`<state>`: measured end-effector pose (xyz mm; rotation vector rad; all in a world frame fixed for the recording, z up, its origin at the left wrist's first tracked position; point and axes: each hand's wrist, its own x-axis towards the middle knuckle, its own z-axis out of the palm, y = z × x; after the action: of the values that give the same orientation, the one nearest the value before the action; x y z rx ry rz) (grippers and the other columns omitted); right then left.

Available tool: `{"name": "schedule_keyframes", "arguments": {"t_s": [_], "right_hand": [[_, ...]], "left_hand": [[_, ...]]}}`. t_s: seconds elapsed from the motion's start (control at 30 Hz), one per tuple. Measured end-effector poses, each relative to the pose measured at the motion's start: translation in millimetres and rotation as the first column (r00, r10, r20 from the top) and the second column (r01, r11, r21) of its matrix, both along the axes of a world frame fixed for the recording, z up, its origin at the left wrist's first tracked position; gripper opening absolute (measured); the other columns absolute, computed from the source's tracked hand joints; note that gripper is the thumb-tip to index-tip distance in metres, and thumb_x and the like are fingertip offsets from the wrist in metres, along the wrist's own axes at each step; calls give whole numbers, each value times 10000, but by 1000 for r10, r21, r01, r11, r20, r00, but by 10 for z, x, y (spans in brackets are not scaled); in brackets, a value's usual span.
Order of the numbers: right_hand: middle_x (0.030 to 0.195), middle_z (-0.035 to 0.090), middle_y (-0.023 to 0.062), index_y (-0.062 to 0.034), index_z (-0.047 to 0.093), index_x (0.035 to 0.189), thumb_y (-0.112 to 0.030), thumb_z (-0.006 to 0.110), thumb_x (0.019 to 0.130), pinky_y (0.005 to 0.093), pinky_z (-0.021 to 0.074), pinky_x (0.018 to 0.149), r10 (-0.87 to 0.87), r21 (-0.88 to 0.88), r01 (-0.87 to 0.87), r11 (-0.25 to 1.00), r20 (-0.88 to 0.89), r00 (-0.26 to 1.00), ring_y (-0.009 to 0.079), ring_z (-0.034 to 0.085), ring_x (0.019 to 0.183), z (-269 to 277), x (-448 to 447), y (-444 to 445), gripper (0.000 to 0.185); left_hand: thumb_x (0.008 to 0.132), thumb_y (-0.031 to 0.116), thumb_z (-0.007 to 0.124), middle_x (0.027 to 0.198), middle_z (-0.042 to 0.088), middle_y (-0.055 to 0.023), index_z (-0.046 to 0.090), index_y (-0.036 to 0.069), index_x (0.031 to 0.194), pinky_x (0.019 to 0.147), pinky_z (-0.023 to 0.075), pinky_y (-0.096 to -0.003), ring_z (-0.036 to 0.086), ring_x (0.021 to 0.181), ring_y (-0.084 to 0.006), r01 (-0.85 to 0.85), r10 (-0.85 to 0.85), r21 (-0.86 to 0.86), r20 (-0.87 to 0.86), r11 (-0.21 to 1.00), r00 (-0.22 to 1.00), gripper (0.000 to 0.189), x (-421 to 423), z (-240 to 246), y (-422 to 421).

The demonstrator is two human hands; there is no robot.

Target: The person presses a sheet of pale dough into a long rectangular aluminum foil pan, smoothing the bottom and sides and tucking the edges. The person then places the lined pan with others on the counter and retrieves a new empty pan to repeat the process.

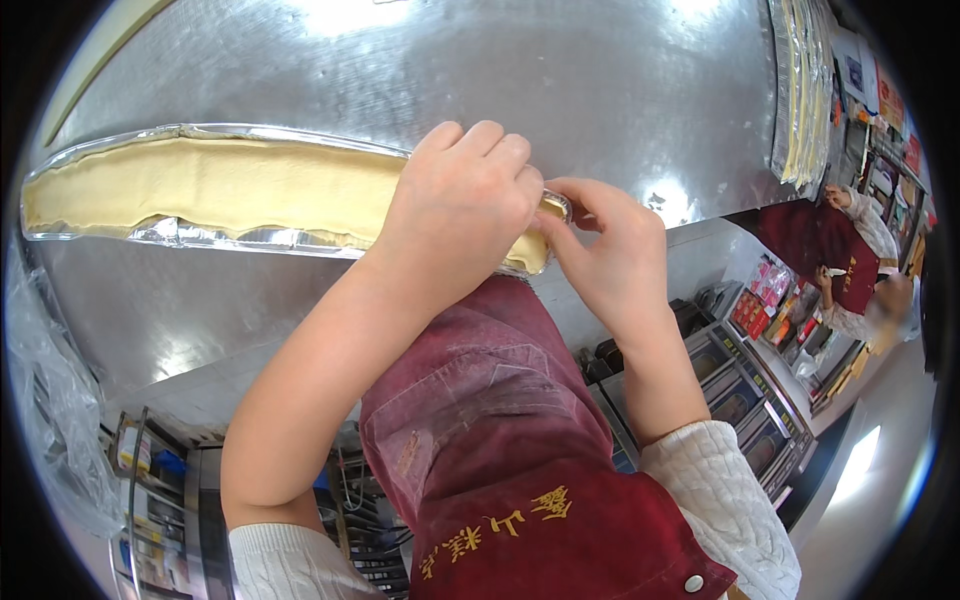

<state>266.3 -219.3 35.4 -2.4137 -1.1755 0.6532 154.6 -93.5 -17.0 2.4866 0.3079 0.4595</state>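
Note:
A long foil tray [289,238] lies along the near edge of the steel table, lined with a sheet of pale yellow dough [277,184]. The dough's near edge is wavy and sits lower than the foil wall in places. My left hand [465,202], its fingers curled, is over the tray towards its right end and hides part of the dough; its fingertips are not visible. At the tray's right end, the thumb and forefinger of my right hand [600,232] pinch the rim or the dough edge; which of them is hidden.
Stacked foil trays with dough [802,97] stand at the steel table's [570,97] right end. A strip of dough or pale board [97,67] curves at the far left. Clear plastic sheeting [56,390] hangs at left. Another person in a dark red apron [832,255] stands at right.

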Motion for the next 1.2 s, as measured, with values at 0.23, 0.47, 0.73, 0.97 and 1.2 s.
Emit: {"name": "schedule_keyframes", "arguments": {"t_s": [0.23, 0.47, 0.73, 0.97, 1.2], "right_hand": [[718, 652, 106, -51, 680, 840, -117, 773, 772, 388, 494, 585, 33, -52, -30, 998, 59, 998, 290, 642, 642, -65, 32, 2, 133], [721, 663, 105, -58, 670, 792, -118, 772, 769, 388, 495, 580, -17, 15, 17, 1000, 17, 1000, 295, 652, 656, -4, 2, 23, 120], [688, 650, 97, -68, 657, 769, -117, 772, 757, 398, 496, 568, 44, -13, -43, 999, 107, 993, 292, 650, 638, -72, 42, 68, 125], [683, 648, 96, -73, 653, 764, -136, 785, 736, 403, 491, 557, 105, -115, -91, 989, 124, 987, 300, 648, 634, -29, 73, 142, 149], [709, 673, 93, -63, 685, 815, -164, 810, 738, 370, 498, 557, 24, -54, -31, 998, -111, 994, 276, 653, 626, 29, 197, 67, 178]], "left_hand": [[710, 135, 660, 751, 553, -13, 635, 117, 671, 669, 424, -318, 563, 787, -184, -7, 7, -4, 0, 1000, 1000, 50, 7, -8, -9], [716, 137, 664, 754, 558, -15, 635, 115, 670, 667, 429, -320, 566, 781, -188, -5, 5, 2, 6, 1000, 1000, 58, -1, -9, 18], [713, 130, 665, 743, 563, -19, 628, 112, 661, 671, 435, -323, 571, 781, -192, -32, 32, -1, 2, 999, 999, 67, 13, -23, 27], [714, 121, 659, 751, 569, -21, 630, 111, 665, 679, 440, -322, 573, 785, -194, -11, 11, -7, -17, 1000, 1000, 58, 5, -12, 37], [727, 102, 646, 770, 559, -27, 643, 98, 743, 677, 433, -340, 567, 784, -208, -1, 1, -40, -1, 999, 1000, 17, -7, 8, 70]]}}
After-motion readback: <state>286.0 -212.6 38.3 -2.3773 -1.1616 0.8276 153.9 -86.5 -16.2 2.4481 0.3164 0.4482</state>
